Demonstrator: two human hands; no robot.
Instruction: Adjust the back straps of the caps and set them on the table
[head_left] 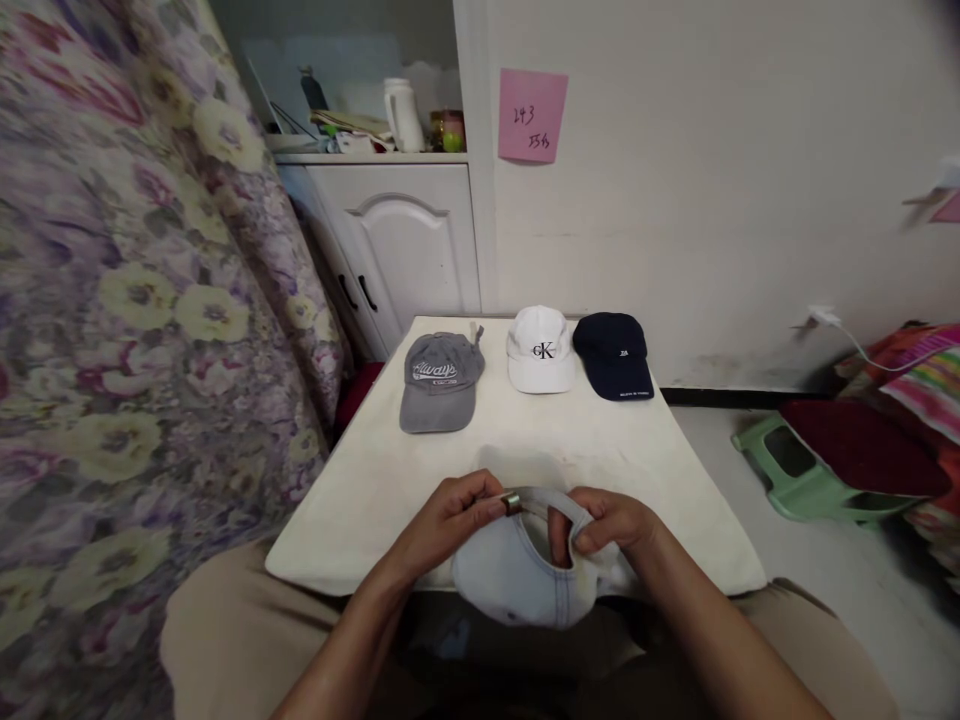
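At a cream-covered desk (360, 500) between floral curtain (150, 350) and green stool (810, 480), with gray cap (441, 395), white cap (540, 350) and navy cap (611, 355) toward the far side. Holding a pale blue cap (510, 580) at the near edge, with left hand (457, 512) pinched by the metal buckle (511, 503) and right hand (611, 525) closed on the rear opening's opposite side. Apparently handling the strap (555, 497), calling for a firm, steady pinch.
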